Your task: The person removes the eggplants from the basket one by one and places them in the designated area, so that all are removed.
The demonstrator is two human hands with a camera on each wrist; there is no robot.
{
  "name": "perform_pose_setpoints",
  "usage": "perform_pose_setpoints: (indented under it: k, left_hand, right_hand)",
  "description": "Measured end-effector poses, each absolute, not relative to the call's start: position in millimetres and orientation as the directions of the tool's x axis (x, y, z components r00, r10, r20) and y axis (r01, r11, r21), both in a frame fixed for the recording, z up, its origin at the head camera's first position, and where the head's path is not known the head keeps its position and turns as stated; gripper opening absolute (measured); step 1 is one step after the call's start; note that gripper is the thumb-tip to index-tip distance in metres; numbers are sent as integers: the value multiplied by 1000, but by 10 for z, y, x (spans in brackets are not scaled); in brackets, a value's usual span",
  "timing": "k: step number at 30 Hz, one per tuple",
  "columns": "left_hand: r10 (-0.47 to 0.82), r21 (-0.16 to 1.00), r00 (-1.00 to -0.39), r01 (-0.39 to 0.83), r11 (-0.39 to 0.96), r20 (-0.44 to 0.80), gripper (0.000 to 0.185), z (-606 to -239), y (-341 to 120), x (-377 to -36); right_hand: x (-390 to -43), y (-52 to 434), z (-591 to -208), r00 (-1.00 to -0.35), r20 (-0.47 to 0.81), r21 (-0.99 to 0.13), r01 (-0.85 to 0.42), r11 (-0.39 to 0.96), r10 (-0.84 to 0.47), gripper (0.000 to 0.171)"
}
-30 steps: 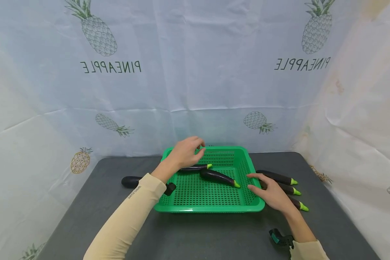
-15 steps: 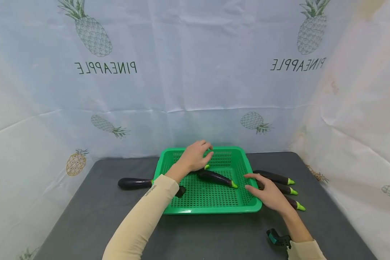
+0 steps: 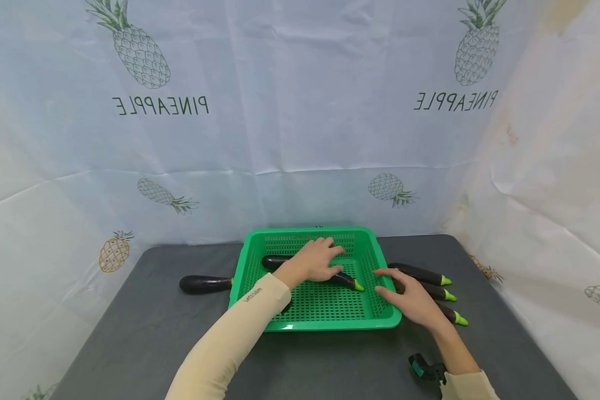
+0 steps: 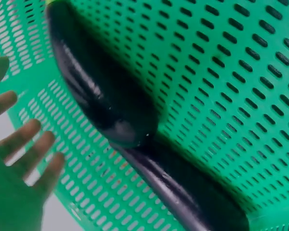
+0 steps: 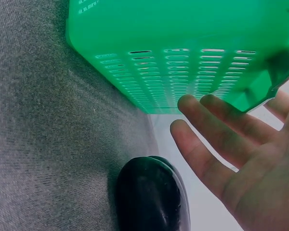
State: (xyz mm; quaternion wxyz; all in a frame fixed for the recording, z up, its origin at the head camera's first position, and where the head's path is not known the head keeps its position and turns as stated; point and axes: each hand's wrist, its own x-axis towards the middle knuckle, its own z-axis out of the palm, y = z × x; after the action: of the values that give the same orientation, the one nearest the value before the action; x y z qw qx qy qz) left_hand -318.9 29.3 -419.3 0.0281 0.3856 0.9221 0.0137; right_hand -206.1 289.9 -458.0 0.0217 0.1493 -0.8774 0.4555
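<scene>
A green perforated basket (image 3: 330,324) sits mid-table. Inside it lie two dark eggplants, one showing its blunt end (image 3: 272,261) and one its green tip (image 3: 352,283); the left wrist view shows them crossing (image 4: 106,101). My left hand (image 3: 317,260) hovers low over them with fingers spread and straight (image 4: 24,144), holding nothing. My right hand (image 3: 405,294) is flat and open beside the basket's right wall (image 5: 173,53), fingers (image 5: 216,139) extended. It lies above three eggplants (image 3: 422,273) on the table, one blunt end (image 5: 151,197) just below the palm.
Another eggplant (image 3: 202,284) lies on the dark grey table (image 3: 145,333) left of the basket. A pineapple-print sheet (image 3: 300,139) walls the back and both sides. A black and teal wrist mount (image 3: 425,369) sits near the front right.
My left hand has dropped from the basket's far rim down over the two eggplants inside. The right hand has barely moved.
</scene>
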Motion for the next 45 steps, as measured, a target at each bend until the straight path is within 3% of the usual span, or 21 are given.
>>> perform_pose_setpoints:
  k: [6, 15, 22, 32, 45]
  left_hand:
    - [672, 0, -720, 682, 731, -173, 57, -4300, 366, -3138]
    - [649, -161, -716, 694, 702, -257, 53, -4407, 494, -3009]
    - [638, -215, -721, 691, 690, -270, 44, -4428, 511, -2978]
    - [643, -213, -705, 707, 675, -300, 47, -4293, 506, -2948]
    - [677, -216, -703, 711, 669, -218, 39, -3912, 273, -2838]
  right_hand:
    - [-2063, 2893, -4591, -953, 175, -798, -284, 532, -246, 44]
    - [-2065, 2899, -4606, -950, 191, -789, -298, 538, -247, 43]
    - [-2072, 2876, -4614, -949, 188, -794, -299, 529, -253, 44]
    - [-2055, 2907, -4592, -951, 189, -790, -295, 537, -245, 43]
    - [-2063, 2901, -4576, -950, 186, -785, -297, 544, -251, 43]
